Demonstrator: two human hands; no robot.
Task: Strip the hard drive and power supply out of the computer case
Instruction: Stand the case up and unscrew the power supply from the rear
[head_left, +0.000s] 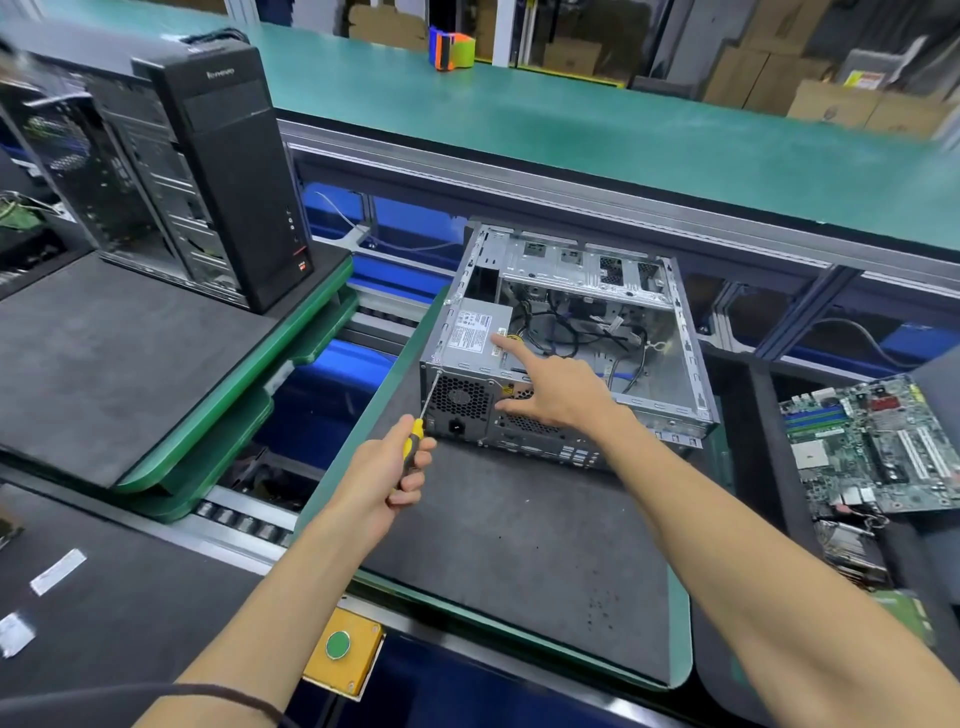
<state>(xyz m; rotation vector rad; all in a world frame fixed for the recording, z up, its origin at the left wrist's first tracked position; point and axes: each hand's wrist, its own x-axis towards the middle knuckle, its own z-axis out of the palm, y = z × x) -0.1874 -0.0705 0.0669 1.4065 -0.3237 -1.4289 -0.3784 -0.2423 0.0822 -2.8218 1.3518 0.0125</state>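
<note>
On the dark bench (519, 545) lies the opened computer case (566, 338), its power supply (475, 343) seated in the near left corner. The left hand (387, 470) grips a yellow screwdriver (422, 423), tip at the case's rear corner screw. The right hand (550, 387) steadies the supply with straight fingers. The tip could slip off and strip the screw; loose cables (582, 327) beside the supply may snag.
</note>
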